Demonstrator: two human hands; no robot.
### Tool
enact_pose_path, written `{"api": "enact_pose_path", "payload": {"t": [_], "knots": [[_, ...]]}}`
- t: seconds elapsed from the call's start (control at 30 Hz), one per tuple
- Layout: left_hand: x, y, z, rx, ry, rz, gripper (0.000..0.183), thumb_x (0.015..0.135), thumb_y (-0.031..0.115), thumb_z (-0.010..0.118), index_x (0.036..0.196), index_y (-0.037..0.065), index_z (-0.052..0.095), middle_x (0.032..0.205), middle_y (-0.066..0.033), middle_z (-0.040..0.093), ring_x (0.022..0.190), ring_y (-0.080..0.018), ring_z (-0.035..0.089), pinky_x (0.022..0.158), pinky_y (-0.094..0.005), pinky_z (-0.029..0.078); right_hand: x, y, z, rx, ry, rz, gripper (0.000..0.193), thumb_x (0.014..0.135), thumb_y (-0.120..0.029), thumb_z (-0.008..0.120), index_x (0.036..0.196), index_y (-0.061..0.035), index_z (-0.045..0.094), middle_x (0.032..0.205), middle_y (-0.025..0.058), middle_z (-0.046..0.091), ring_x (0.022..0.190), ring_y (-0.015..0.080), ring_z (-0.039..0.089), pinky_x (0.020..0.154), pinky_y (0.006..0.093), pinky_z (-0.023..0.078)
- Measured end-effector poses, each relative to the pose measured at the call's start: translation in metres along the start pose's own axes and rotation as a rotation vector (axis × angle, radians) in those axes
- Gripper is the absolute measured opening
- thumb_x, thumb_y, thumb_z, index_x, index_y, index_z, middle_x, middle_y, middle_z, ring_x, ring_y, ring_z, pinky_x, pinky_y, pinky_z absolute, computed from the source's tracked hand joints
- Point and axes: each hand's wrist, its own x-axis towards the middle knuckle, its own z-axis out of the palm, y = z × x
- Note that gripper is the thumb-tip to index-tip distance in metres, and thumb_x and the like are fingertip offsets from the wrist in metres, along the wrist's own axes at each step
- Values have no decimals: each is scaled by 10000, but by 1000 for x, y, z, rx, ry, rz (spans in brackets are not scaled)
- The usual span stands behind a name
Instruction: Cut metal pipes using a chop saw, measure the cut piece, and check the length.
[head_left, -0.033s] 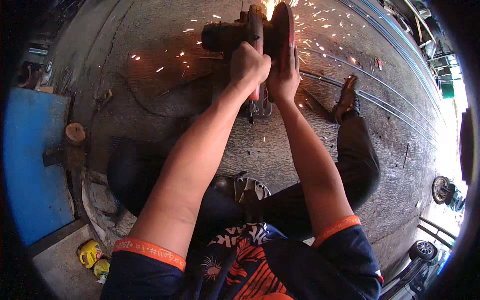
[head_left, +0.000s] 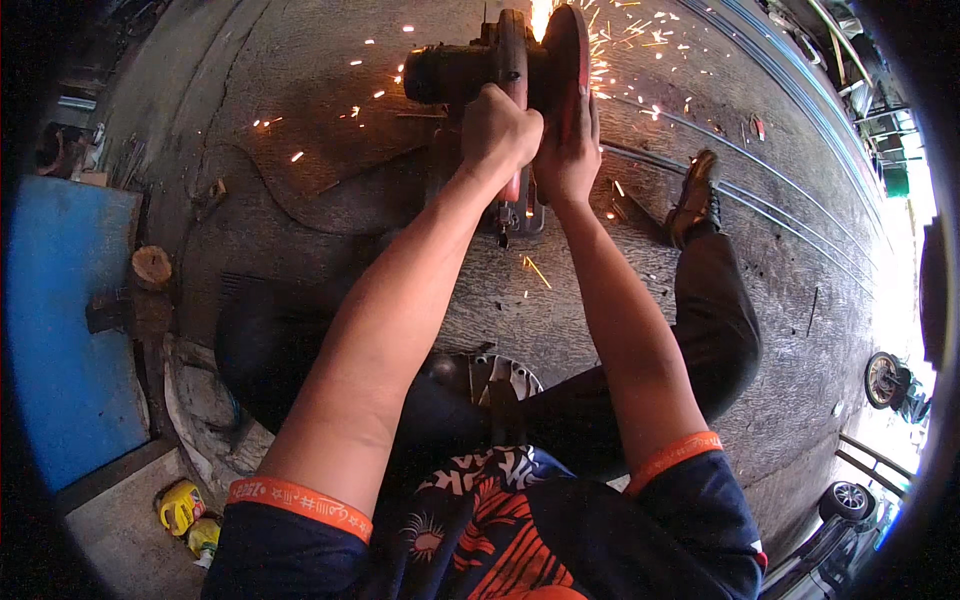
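your navy sleeves (head_left: 290, 548) end in orange bands (head_left: 300, 503) with white markings; your navy shirt front (head_left: 405, 565) carries an orange and white print. your trousers (head_left: 718, 305) are black, your shoe (head_left: 690, 208) brown. you have a black cut-off saw (head_left: 450, 75) with red parts, yellow-orange sparks (head_left: 541, 20).

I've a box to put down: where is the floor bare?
Mostly bare: the floor between the right knee and a motorcycle wheel. Crowded: ahead, with left hand and right hand on the sparking cut-off saw, metal rods rightward; far left, by the blue panel.
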Motion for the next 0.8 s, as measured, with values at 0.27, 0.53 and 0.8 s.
{"api": "enact_pose_path", "payload": {"t": [0.27, 0.53, 0.8], "knots": [[-1, 2, -2, 17, -28, -22, 395, 732, 164, 613, 1004, -119, 571, 964, -326, 643, 944, -422, 657, 856, -447, 527, -2, 2, 3, 7, 28, 8, 706, 784, -166, 692, 1424, -121, 400, 1392, 254, 443, 1246, 405, 485, 940, 433, 489], [-2, 1, -2, 24, 4, 22, 390, 738, 171, 600, 997, -118, 570, 953, -324, 645, 929, -430, 657, 848, -448, 529, -1, 1, 2, 10, 35, -1, 723, 787, -159, 694, 1438, -149, 381, 1400, 228, 444, 1234, 408, 493, 936, 432, 491], [-4, 2, -3, 2, -2, 15, 375, 735, 163, 595, 987, -114, 574, 953, -329, 643, 938, -433, 652, 848, -456, 527, -2, 0, 2, -48, 20, -23, 653, 817, -120, 639, 1424, -142, 399, 1391, 235, 449, 1268, 398, 463, 961, 442, 474]]}}
